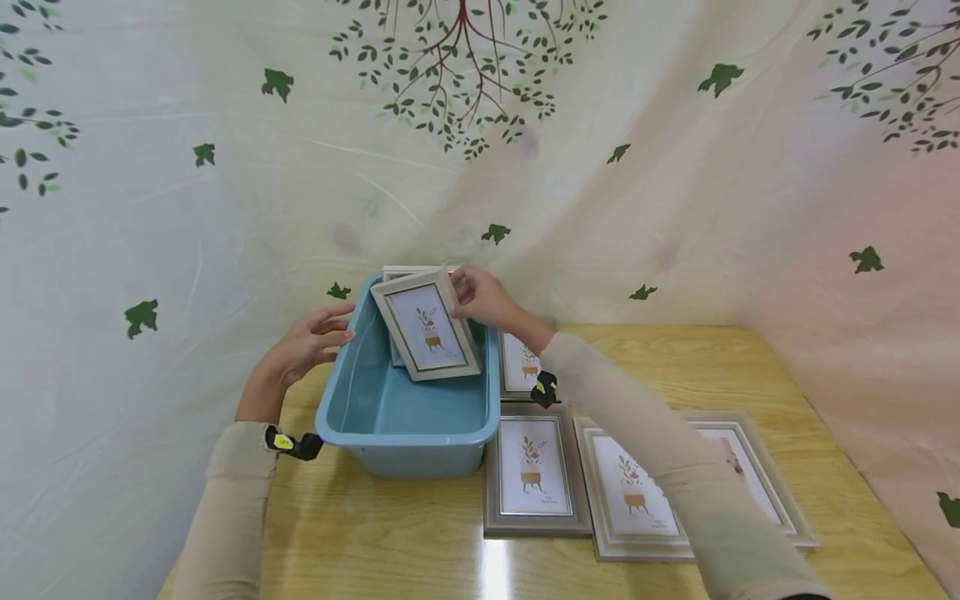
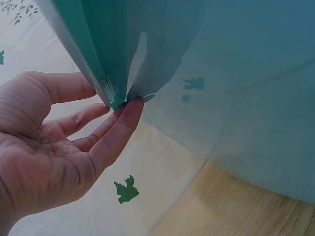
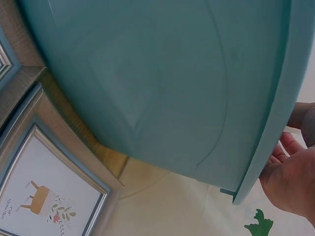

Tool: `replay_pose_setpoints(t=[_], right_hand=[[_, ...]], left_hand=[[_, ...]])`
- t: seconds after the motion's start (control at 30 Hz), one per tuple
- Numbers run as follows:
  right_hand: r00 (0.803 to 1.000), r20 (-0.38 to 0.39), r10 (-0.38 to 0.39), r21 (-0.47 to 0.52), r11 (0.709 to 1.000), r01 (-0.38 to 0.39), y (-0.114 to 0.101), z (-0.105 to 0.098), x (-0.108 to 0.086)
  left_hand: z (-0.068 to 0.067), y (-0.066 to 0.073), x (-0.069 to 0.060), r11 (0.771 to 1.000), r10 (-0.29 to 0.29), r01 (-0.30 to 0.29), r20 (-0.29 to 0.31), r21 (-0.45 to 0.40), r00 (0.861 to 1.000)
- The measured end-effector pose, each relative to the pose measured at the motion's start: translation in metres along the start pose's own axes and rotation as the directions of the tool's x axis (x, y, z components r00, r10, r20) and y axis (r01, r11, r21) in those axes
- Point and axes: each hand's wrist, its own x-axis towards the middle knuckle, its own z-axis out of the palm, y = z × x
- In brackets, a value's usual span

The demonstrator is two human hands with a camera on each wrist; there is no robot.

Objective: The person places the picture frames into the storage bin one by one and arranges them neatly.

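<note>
A cream picture frame (image 1: 427,325) leans inside the blue plastic bin (image 1: 408,439), its picture facing up. My right hand (image 1: 486,297) pinches the frame's upper right edge; in the right wrist view this hand (image 3: 290,179) is partly hidden behind the bin's rim (image 3: 280,113). At the bin's left side, my left hand (image 1: 306,343) touches the rim with extended, spread fingers. The left wrist view shows that hand (image 2: 64,137) with its fingertips against the bin's edge (image 2: 78,54). Behind the cream frame, another light frame (image 1: 396,272) is partly visible in the bin.
Right of the bin, a brown-grey frame (image 1: 491,479) lies on the wooden table (image 1: 390,533), below another frame (image 1: 519,395). Farther right, larger frames (image 1: 600,508) lie partly under my right sleeve (image 1: 675,450). A leaf-patterned cloth (image 1: 585,208) hangs behind the table.
</note>
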Motion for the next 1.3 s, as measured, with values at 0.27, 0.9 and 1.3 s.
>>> replay_pose_setpoints(t=[0.27,0.9,1.3], right_hand=[[1.000,0.017,-0.012,-0.052,0.999,0.013,-0.002,0.004,0.000],[1.000,-0.001,-0.013,0.095,0.995,0.013,-0.017,-0.003,0.005],[0.995,-0.094,-0.031,0.087,0.995,0.040,0.003,0.001,0.007]], left_hand=[[0.000,0.002,-0.002,1.000,0.002,-0.002,-0.002,-0.007,1.000],[0.000,0.001,0.000,1.000,0.007,-0.007,0.002,-0.002,1.000],[0.000,0.002,0.000,1.000,-0.007,0.007,-0.003,-0.005,1.000]])
